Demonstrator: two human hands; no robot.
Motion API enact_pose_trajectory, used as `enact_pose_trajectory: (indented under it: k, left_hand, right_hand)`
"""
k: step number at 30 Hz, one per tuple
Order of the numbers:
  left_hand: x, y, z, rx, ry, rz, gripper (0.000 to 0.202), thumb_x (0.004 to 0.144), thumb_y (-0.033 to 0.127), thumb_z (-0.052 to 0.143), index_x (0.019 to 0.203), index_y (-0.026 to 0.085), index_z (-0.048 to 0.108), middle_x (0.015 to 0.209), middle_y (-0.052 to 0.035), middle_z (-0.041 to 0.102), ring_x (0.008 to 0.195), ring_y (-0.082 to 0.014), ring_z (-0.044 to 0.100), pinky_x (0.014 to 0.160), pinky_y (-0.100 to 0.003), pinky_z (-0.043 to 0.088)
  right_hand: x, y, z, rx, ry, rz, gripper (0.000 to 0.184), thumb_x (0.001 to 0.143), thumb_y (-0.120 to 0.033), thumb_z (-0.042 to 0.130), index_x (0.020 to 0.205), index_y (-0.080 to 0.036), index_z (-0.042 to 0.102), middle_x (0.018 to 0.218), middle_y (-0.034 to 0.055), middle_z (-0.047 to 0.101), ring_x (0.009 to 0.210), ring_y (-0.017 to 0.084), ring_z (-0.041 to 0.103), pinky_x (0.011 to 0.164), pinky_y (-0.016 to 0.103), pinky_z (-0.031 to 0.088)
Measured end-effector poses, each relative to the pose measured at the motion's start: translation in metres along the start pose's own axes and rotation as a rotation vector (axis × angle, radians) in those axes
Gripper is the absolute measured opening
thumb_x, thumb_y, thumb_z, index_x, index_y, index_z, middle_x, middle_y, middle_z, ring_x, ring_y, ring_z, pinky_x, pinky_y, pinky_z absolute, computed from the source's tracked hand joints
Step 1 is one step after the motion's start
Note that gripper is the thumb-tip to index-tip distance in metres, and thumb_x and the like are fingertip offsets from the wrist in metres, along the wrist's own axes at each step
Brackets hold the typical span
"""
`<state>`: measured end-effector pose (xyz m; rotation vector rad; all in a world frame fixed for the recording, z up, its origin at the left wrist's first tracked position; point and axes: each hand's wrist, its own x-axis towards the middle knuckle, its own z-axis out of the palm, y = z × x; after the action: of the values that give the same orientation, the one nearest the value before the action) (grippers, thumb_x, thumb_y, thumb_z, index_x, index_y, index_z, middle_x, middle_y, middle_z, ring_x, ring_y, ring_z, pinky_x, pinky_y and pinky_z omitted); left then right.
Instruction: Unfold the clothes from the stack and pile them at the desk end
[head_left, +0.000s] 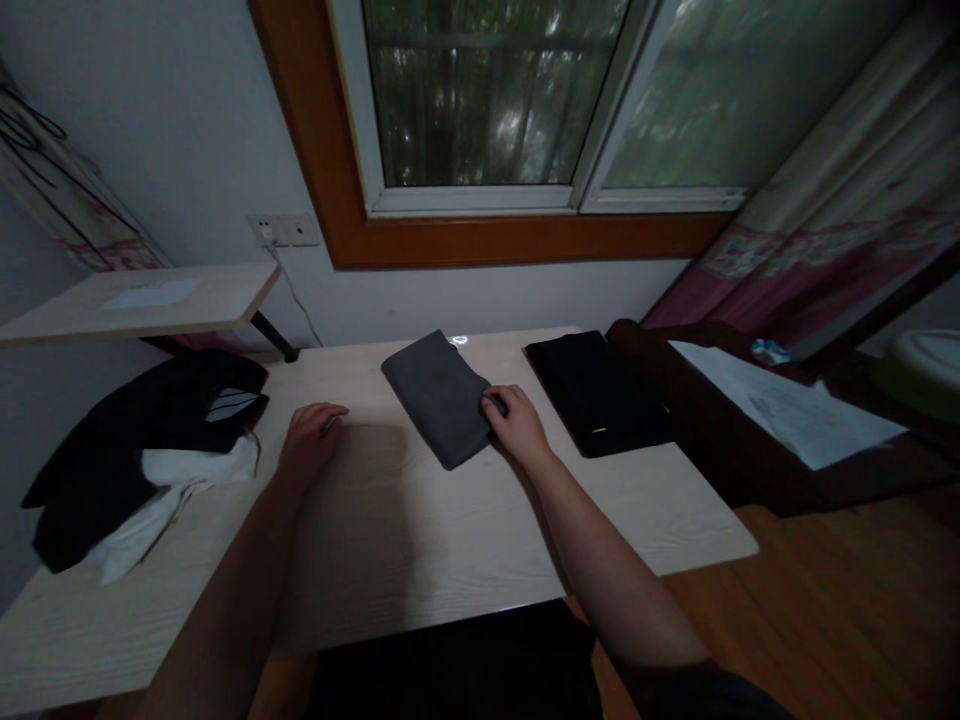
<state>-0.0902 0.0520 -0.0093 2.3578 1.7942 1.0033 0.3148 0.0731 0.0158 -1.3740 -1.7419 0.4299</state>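
Observation:
A folded grey cloth [439,395] lies on the pale wooden table [420,540], a little back from its middle. My right hand [516,424] grips the cloth's right edge, fingers curled onto it. My left hand [311,438] rests on the bare tabletop to the left of the cloth, apart from it, fingers loosely bent and holding nothing.
A pile of black and white clothes [142,450] lies at the table's left end. A folded black garment [596,390] sits to the right of the grey cloth. A dark wooden piece with white paper [780,405] stands at right. A small shelf [135,300] hangs at left.

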Motion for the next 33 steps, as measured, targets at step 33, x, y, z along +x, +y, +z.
enact_pose_trajectory:
  k: [33]
  left_hand:
    - [0.000, 0.068, 0.009, -0.099, -0.206, 0.215, 0.040, 0.104, 0.037, 0.047, 0.142, 0.028, 0.058, 0.130, -0.0076, 0.066, 0.127, -0.0263, 0.053, 0.112, -0.050, 0.045]
  right_hand:
    - [-0.010, -0.005, 0.032, 0.309, -0.303, 0.058, 0.065, 0.083, -0.047, 0.076, 0.137, -0.023, 0.050, 0.084, -0.0024, 0.063, 0.081, 0.019, 0.062, 0.077, 0.031, 0.049]
